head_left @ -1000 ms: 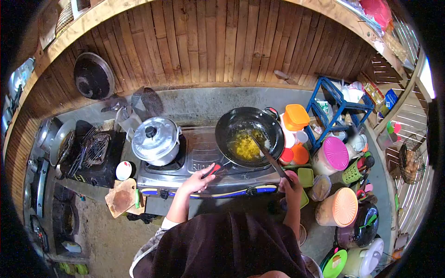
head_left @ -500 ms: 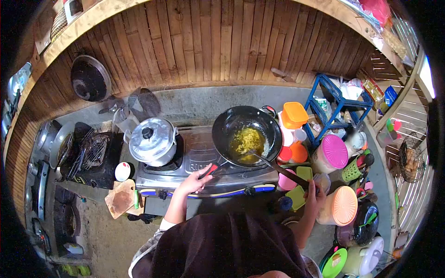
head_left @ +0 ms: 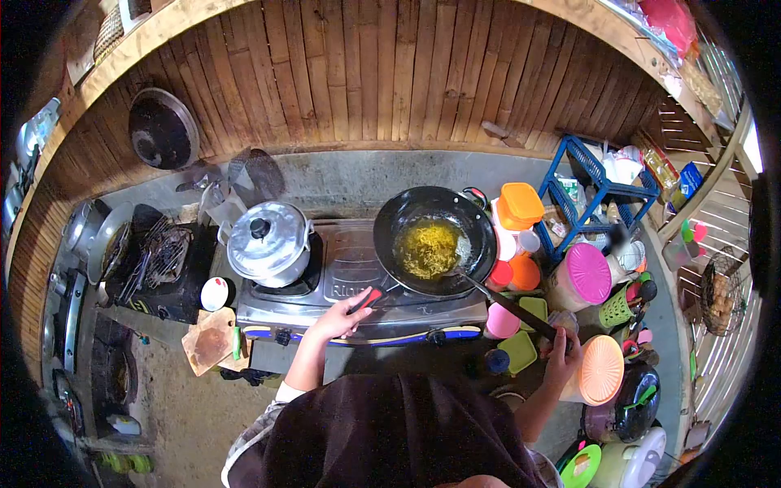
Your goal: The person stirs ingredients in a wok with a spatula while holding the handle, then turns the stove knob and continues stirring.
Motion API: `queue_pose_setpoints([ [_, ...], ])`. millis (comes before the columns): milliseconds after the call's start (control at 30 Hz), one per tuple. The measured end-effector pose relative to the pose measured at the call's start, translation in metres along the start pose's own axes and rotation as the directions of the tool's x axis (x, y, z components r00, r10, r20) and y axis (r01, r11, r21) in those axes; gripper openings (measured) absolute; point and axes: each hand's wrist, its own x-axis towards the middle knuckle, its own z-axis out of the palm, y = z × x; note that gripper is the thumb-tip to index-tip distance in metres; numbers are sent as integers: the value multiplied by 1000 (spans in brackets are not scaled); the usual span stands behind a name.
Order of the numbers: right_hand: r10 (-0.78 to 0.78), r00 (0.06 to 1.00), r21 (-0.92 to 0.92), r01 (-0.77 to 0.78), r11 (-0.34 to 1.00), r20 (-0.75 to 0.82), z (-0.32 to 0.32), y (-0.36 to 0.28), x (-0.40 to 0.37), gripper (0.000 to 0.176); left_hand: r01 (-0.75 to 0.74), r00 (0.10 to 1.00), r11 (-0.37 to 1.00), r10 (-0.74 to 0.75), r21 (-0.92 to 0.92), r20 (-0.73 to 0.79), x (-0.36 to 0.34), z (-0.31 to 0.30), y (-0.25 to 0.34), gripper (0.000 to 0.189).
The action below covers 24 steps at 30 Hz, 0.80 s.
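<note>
A black wok [head_left: 399, 220] sits on the right burner of the steel gas stove [head_left: 358, 317]. My left hand [head_left: 335, 320] is closed around its red-and-black handle [head_left: 368, 299]. Yellow chopped food [head_left: 429, 246] lies in oil at the bottom of the wok. In my right hand [head_left: 563, 351] is the end of a long dark-handled spatula [head_left: 512, 307]. Its head rests inside the wok at the lower right of the food, partly hidden by oil and glare. A lidded aluminium pot [head_left: 272, 244] stands on the left burner.
Right of the stove are an orange container [head_left: 521, 205], a pink-lidded tub [head_left: 587, 267], a peach-lidded tub [head_left: 600, 370] near my right hand, and a blue rack [head_left: 598, 183]. To the left lie a cutting board [head_left: 208, 342], a white bowl [head_left: 214, 294] and a blackened grill [head_left: 167, 252].
My right hand has moved slightly right and down, drawing the spatula's head toward the wok's lower right side. The yellow food has shifted and spread lower. My left hand keeps its hold.
</note>
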Motion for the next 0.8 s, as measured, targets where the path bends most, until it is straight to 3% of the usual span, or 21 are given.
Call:
queue_pose_setpoints([
  [67, -53, 998, -87, 55, 995, 22, 4, 2, 2, 21, -2, 1000, 1000, 2, -8, 2, 0, 0, 0, 55],
  [167, -14, 995, -4, 15, 1000, 95, 15, 4, 3, 19, 11, 1000, 1000, -11, 8, 0, 0, 0, 1, 55],
  [233, -74, 989, -64, 82, 995, 128, 24, 0, 3, 17, 12, 1000, 1000, -12, -2, 4, 1, -1, -2, 54],
  [300, 3, 985, 66, -14, 998, 172, 35, 12, 5, 17, 9, 1000, 1000, -9, -3, 0, 3, -1, -4, 54],
  [433, 40, 964, 95, -67, 993, 262, 57, 15, 4, 15, 25, 999, 1000, -25, 2, 23, 3, -2, -2, 56],
  [500, 15, 967, 48, -28, 998, 256, 63, 46, 5, 22, 20, 1000, 1000, -20, 3, 15, 4, -1, -4, 56],
  [567, 126, 919, 179, -205, 962, 374, 75, 37, 0, 33, 9, 1000, 1000, -9, 5, 7, 3, -2, -4, 56],
  [600, 5, 934, 61, -29, 998, 358, 82, 43, 0, 39, 4, 1000, 1000, -4, 2, 13, 2, -2, -3, 55],
  [700, 59, 922, 196, -143, 970, 383, 98, 47, -10, 33, -18, 999, 1000, 18, 0, 27, 4, -3, -5, 54],
  [733, -47, 917, 234, -51, 971, 396, 103, 52, -12, 34, -2, 1000, 1000, 2, 5, 22, 3, -3, -3, 54],
  [800, 18, 905, 184, -106, 977, 425, 108, 57, -14, 36, 13, 1000, 1000, -13, 10, 20, 4, -4, -3, 53],
])
